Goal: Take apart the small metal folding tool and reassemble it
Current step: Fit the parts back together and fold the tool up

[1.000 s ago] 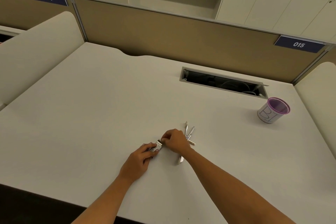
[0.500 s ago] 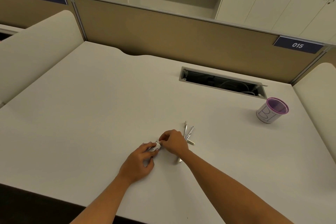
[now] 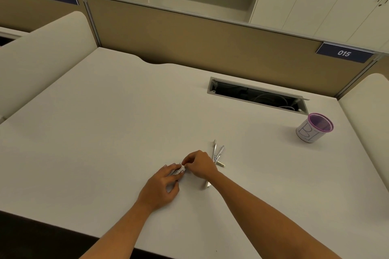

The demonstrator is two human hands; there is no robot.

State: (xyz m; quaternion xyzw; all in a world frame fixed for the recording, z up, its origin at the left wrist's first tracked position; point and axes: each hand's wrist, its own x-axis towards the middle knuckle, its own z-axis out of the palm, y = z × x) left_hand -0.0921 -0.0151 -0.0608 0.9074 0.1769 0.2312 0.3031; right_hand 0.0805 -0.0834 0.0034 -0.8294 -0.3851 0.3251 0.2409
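Note:
The small metal folding tool (image 3: 179, 170) lies low over the white desk (image 3: 105, 132), mostly hidden between my hands. My left hand (image 3: 163, 187) grips its body from the near side. My right hand (image 3: 200, 164) pinches its far end with thumb and fingertips. Loose metal parts (image 3: 217, 153) lie spread on the desk just right of my right hand, with a short brass-coloured pin (image 3: 221, 164) among them. Another slim metal piece (image 3: 208, 184) pokes out from under my right wrist.
A purple-rimmed mesh pen cup (image 3: 314, 127) stands at the right. An open cable slot (image 3: 256, 95) is cut into the desk behind. Tan partition panels (image 3: 189, 38) wall the back. A tiny screw-like speck (image 3: 216, 250) lies near the front edge.
Both hands stay on the tool at the same spot. My right fingers have shifted slightly on the tool's end; the loose parts have not moved.

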